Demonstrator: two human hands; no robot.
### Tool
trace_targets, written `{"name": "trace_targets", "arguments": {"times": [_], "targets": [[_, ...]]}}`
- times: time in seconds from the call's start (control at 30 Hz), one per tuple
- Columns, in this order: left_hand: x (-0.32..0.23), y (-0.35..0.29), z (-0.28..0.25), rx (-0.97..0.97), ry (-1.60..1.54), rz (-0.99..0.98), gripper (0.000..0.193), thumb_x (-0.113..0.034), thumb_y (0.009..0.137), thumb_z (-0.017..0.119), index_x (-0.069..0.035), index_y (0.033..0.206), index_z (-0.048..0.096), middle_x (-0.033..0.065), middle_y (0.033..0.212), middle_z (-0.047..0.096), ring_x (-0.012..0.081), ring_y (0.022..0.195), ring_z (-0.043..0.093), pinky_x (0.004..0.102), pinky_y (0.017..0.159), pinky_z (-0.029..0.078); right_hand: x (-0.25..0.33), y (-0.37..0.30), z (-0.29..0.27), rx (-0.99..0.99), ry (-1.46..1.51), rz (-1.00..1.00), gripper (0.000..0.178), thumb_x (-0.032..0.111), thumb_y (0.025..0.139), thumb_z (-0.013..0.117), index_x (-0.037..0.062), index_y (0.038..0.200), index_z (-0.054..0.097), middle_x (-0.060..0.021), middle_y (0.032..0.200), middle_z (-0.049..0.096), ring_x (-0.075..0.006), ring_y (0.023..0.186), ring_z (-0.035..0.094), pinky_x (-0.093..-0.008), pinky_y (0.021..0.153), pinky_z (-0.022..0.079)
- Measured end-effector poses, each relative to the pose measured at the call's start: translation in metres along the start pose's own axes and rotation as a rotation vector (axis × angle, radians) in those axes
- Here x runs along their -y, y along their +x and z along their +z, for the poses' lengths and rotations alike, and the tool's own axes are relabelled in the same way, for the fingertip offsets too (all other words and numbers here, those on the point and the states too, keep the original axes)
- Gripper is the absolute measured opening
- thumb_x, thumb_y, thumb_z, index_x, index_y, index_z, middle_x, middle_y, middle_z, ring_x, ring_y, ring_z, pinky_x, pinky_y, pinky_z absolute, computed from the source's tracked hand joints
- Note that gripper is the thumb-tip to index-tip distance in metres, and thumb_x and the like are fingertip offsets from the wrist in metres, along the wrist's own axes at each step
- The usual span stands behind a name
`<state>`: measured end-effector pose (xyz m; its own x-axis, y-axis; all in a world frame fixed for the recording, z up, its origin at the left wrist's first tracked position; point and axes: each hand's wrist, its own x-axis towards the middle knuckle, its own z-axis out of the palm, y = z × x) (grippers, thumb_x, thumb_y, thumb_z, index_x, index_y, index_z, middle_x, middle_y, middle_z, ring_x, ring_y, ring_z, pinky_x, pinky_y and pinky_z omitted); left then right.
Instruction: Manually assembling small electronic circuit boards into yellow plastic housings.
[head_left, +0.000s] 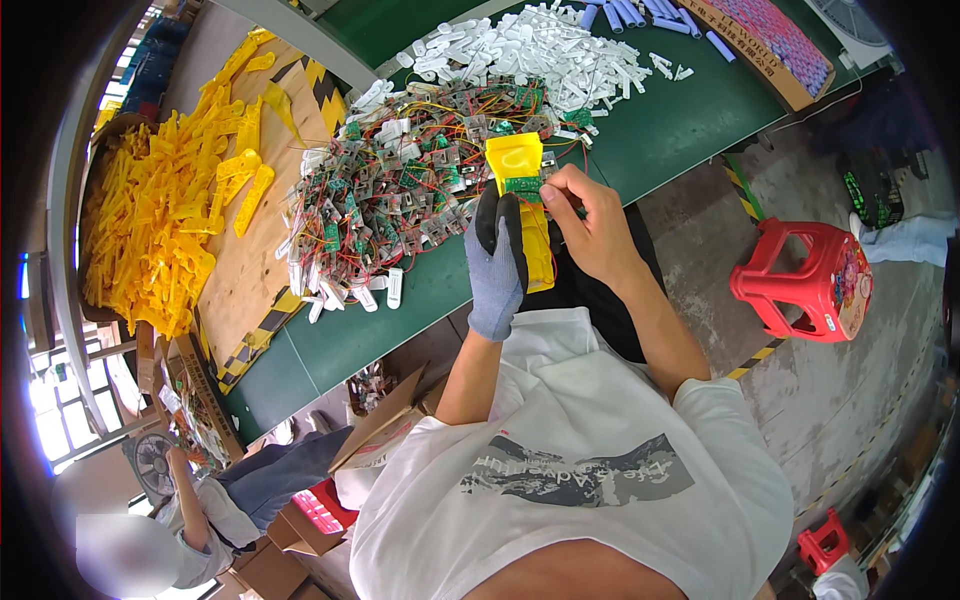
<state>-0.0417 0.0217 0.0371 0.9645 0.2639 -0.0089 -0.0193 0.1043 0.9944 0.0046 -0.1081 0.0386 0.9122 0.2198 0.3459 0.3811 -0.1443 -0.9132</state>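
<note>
My left hand [497,272], in a grey glove with black fingers, is closed around a long yellow plastic shell [514,154] at the edge of the green table. A small green circuit board [521,188] lies against the shell's open side. My bare right hand [600,228] pinches at the board's right end, thumb and forefinger together; whether it grips the board or a wire is too small to tell. Below the board, more yellow plastic [539,250] shows between my hands. Just beyond them lies a tangled heap of circuit boards with red and yellow wires [400,170].
White plastic pieces [540,50] are heaped at the back, beside purple cylinders [628,14] and a cardboard box [800,90] of more cylinders. Yellow shells [160,220] fill the left side. A red stool [800,280] stands right; another person [205,515] sits lower left.
</note>
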Motion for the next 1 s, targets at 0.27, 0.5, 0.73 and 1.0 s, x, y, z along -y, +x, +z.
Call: {"name": "trace_targets", "arguments": {"times": [0.27, 0.5, 0.73, 1.0], "targets": [[-0.012, -0.01, 0.002, -0.021, 0.008, 0.035, 0.032, -0.018, 0.099, 0.045, 0.004, 0.122, 0.049, 0.008, 0.095, 0.058, 0.0116, 0.081, 0.055, 0.0273, 0.071, 0.047, 0.005, -0.007, 0.008, -0.007, 0.121, 0.037, 0.018, 0.016, 0.095, 0.055, 0.0001, 0.087, 0.052, -0.0098, 0.07, 0.052, -0.0191, 0.057, 0.047, -0.0306, 0.055, 0.039], [0.003, -0.014, -0.004, -0.043, 0.035, 0.015, 0.039, -0.019, 0.1, 0.043, 0.007, 0.13, 0.042, 0.0122, 0.112, 0.055, 0.0137, 0.098, 0.053, 0.0276, 0.085, 0.044, 0.004, -0.008, 0.008, 0.103, 0.101, 0.047, 0.017, 0.014, 0.095, 0.052, 0.0001, 0.086, 0.049, -0.013, 0.07, 0.052, -0.0235, 0.059, 0.048, -0.0331, 0.058, 0.04], [-0.007, -0.012, 0.003, -0.058, -0.015, 0.04, 0.027, -0.019, 0.1, 0.044, 0.002, 0.117, 0.049, 0.0062, 0.095, 0.054, 0.0099, 0.084, 0.052, 0.0264, 0.072, 0.045, 0.003, -0.005, 0.006, 0.097, 0.095, -0.002, 0.017, 0.015, 0.095, 0.052, -0.0002, 0.089, 0.05, -0.0116, 0.074, 0.054, -0.0227, 0.062, 0.051, -0.0332, 0.059, 0.041], [-0.017, -0.003, 0.002, 0.044, -0.051, 0.008, 0.021, -0.019, 0.098, 0.046, 0.0, 0.105, 0.05, 0.005, 0.083, 0.054, 0.0097, 0.07, 0.051, 0.0275, 0.06, 0.044, 0.0, -0.009, 0.008, 0.045, 0.25, 0.142, 0.017, 0.016, 0.095, 0.055, 0.0006, 0.091, 0.053, -0.0044, 0.073, 0.052, -0.0091, 0.063, 0.046, -0.0266, 0.057, 0.038]]}}
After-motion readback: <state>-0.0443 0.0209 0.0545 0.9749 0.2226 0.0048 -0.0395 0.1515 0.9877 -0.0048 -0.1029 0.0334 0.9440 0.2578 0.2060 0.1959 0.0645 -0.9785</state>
